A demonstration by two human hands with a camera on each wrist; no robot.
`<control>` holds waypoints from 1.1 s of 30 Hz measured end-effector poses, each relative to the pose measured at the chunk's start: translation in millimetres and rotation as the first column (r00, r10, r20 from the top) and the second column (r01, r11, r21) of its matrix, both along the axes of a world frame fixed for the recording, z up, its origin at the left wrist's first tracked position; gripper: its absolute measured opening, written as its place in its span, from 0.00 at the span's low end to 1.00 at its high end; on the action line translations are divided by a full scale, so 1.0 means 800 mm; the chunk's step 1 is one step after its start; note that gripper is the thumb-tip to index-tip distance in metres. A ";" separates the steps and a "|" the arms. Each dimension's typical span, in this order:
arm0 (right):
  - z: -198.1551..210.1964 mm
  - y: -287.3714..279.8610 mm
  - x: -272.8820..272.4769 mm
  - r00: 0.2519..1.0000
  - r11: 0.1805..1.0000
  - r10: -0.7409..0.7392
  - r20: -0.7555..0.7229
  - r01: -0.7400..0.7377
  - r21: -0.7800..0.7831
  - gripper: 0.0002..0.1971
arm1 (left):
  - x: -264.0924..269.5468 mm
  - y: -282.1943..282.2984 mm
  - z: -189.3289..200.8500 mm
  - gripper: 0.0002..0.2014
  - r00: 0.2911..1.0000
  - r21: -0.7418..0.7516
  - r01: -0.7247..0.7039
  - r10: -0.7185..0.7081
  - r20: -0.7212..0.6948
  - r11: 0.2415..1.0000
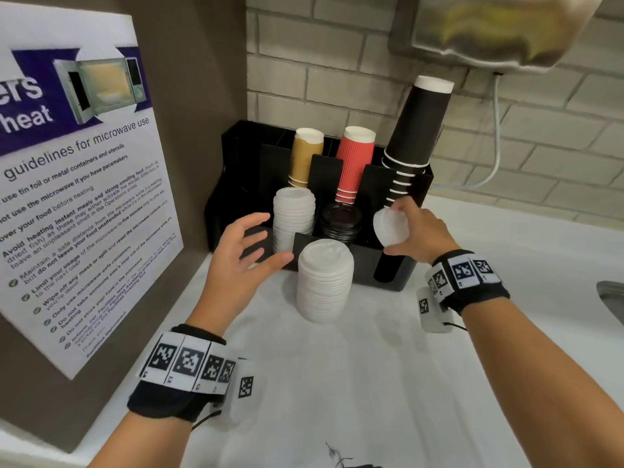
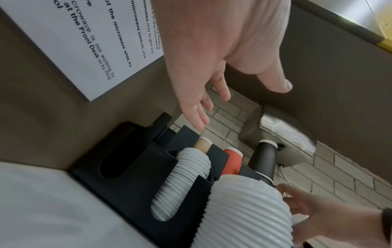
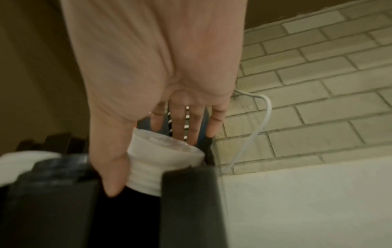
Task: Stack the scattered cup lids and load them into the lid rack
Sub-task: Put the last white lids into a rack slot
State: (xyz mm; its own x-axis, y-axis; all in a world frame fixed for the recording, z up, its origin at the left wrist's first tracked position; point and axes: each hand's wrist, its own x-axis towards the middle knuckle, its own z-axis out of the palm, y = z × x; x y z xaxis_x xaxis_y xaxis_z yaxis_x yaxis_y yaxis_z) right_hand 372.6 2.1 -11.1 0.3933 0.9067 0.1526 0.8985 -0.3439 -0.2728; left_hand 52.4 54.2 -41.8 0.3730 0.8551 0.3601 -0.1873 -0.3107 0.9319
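A black lid rack (image 1: 364,265) stands against the brick wall. Its left front slot holds a white lid stack (image 1: 293,217), its middle slot black lids (image 1: 340,222). On the counter just in front stands a taller white lid stack (image 1: 324,282). My right hand (image 1: 388,229) grips a short stack of white lids (image 1: 393,231), tilted, over the rack's right front slot; in the right wrist view these held lids (image 3: 167,166) sit between the slot's black walls (image 3: 191,201). My left hand (image 1: 270,238) hovers open, fingers spread, between the two big stacks and holds nothing.
Brown cups (image 1: 305,157), red cups (image 1: 356,160) and tall black cups (image 1: 415,130) fill the rack's rear slots. A microwave poster (image 1: 84,197) covers the left wall. A metal dispenser (image 1: 489,28) hangs overhead with a white cable (image 1: 496,146). A sink edge (image 1: 611,298) lies at right.
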 end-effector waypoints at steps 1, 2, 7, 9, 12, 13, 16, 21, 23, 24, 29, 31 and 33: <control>-0.002 0.003 0.001 0.997 0.998 -0.002 0.071 0.007 -0.063 0.40 | 0.000 -0.001 0.000 0.31 1.000 0.001 0.001 -0.001 -0.007 1.000; -0.003 0.006 0.002 0.992 0.994 0.005 0.124 0.009 -0.112 0.40 | 0.000 -0.001 0.000 0.30 1.000 0.000 0.002 -0.002 -0.014 1.000; -0.011 0.024 -0.009 0.937 0.941 0.109 0.332 0.011 -0.338 0.37 | 0.001 -0.002 -0.002 0.27 0.999 -0.001 0.003 -0.003 -0.045 1.000; -0.015 0.031 -0.016 0.895 0.910 0.154 0.418 0.036 -0.412 0.37 | 0.002 -0.002 -0.003 0.26 0.998 -0.002 -0.001 0.001 -0.056 1.000; -0.021 0.039 -0.024 0.910 0.853 0.177 0.375 0.049 -0.520 0.38 | 0.002 -0.003 -0.004 0.23 0.998 0.001 -0.009 0.009 -0.066 1.000; -0.023 0.042 -0.026 0.931 0.835 0.162 0.327 0.047 -0.548 0.39 | 0.002 -0.004 -0.003 0.22 0.997 0.002 -0.012 0.012 -0.070 1.000; -0.020 0.047 -0.027 0.968 0.796 0.126 0.218 0.033 -0.604 0.42 | 0.001 -0.006 -0.003 0.19 0.997 -0.002 -0.026 0.025 -0.079 1.000; -0.020 0.046 -0.020 0.986 0.723 0.129 0.109 -0.018 -0.691 0.37 | 0.000 -0.006 -0.006 0.13 0.994 -0.011 -0.060 0.059 -0.087 0.998; -0.015 0.043 -0.022 0.978 0.735 0.154 0.140 -0.019 -0.677 0.28 | 0.000 -0.005 -0.008 0.12 0.993 -0.010 -0.065 0.064 -0.100 0.998; -0.010 0.042 -0.022 0.975 0.755 0.162 0.154 -0.022 -0.655 0.25 | 0.000 -0.005 -0.009 0.12 0.992 -0.010 -0.068 0.066 -0.106 0.998; 0.013 0.032 -0.045 0.979 0.976 0.202 0.009 -0.202 0.081 0.14 | 0.002 -0.006 -0.008 0.10 0.994 -0.005 -0.089 0.088 -0.065 0.996; 0.018 0.021 -0.076 0.943 0.924 0.318 -0.099 -0.285 0.256 0.12 | 0.003 -0.006 -0.009 0.11 0.994 -0.004 -0.083 0.082 -0.070 0.997; 0.018 0.015 -0.104 0.901 0.905 0.409 -0.143 -0.381 0.191 0.21 | 0.005 -0.005 -0.011 0.11 0.995 -0.004 -0.070 0.070 -0.075 0.998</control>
State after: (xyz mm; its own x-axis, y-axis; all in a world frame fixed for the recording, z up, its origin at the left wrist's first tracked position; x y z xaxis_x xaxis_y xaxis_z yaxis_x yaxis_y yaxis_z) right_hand 289.1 14.1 2.9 0.0411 0.9633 0.2652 0.8840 0.0886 -0.4591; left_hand 56.4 50.0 -50.3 0.3377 0.8824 0.3275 -0.0948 -0.3143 0.9446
